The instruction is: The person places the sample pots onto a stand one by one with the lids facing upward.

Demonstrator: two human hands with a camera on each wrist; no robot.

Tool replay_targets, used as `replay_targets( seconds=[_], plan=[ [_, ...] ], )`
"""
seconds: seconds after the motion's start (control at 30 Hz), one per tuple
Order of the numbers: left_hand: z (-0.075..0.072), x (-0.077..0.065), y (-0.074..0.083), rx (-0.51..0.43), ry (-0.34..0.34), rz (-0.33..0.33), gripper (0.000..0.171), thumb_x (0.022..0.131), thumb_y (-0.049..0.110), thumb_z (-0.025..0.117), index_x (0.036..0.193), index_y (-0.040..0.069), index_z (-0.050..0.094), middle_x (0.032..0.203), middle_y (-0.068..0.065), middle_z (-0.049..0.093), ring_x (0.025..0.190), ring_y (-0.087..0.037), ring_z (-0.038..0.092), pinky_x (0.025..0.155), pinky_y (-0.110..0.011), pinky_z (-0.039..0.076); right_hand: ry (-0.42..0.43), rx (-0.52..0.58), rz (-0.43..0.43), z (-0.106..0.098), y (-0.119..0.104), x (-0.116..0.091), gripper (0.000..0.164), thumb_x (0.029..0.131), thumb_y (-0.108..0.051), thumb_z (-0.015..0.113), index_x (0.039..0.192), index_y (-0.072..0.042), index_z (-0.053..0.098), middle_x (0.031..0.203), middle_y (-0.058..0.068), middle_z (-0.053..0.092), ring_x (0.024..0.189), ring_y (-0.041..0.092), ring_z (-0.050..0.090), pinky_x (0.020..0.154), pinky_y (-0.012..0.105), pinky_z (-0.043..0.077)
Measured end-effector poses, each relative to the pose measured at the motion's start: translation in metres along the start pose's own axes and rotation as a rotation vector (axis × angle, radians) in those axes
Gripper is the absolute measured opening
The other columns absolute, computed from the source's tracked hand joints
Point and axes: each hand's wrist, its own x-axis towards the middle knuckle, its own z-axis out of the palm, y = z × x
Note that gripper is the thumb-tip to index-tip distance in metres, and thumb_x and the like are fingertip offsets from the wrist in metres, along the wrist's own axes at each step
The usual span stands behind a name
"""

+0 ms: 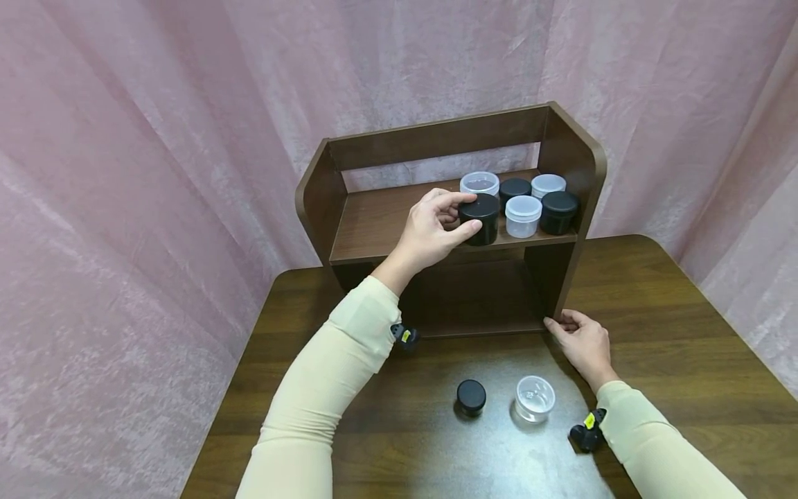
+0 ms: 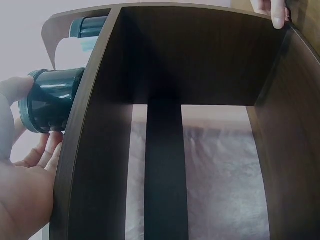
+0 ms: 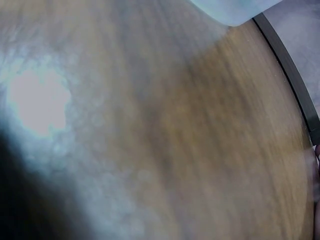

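Observation:
At the front of the upper board of a brown wooden shelf [image 1: 374, 222], my left hand [image 1: 430, 229] grips a black lidded jar [image 1: 480, 225] between thumb and fingers. The left wrist view shows the jar [image 2: 52, 100] upright against the board's edge, seen sideways. Behind and right of it stand a clear jar [image 1: 480, 181], a white-lidded jar [image 1: 523, 218], another white-lidded jar [image 1: 548, 186], and black jars [image 1: 558, 213]. Low down, my right hand [image 1: 582, 343] holds the bottom front corner of the shelf's right side panel, thumb at the front edge.
On the table [image 1: 374, 443], in front of the shelf, stand a small black-lidded jar [image 1: 471, 396] and a clear round container [image 1: 535, 398]. A pink curtain [image 1: 156, 173] hangs behind. The right wrist view shows mostly blurred tabletop [image 3: 165, 125].

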Motion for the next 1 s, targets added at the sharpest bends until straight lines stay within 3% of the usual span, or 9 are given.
replay_targets(
  seconds=[0.37, 1.0],
  plan=[
    [0.006, 0.003, -0.004, -0.058, 0.035, 0.037, 0.039, 0.08, 0.015, 0.079, 0.116, 0.004, 0.068, 0.103, -0.007, 0.058, 0.089, -0.014, 0.056, 0.084, -0.026, 0.052, -0.001, 0.004, -0.002, -0.001, -0.003, -0.002, 0.054, 0.089, -0.045, 0.066, 0.117, 0.001, 0.064, 0.094, 0.016, 0.071, 0.084, 0.028, 0.067, 0.069, 0.034, 0.05],
    [0.011, 0.003, -0.004, -0.089, 0.052, 0.054, 0.041, 0.079, 0.013, 0.08, 0.117, 0.003, 0.067, 0.104, -0.009, 0.059, 0.089, -0.017, 0.058, 0.085, -0.026, 0.053, 0.001, 0.007, -0.001, -0.001, 0.0, -0.001, 0.055, 0.088, -0.046, 0.066, 0.117, 0.001, 0.064, 0.094, 0.016, 0.071, 0.084, 0.027, 0.067, 0.067, 0.028, 0.049]
  ],
)
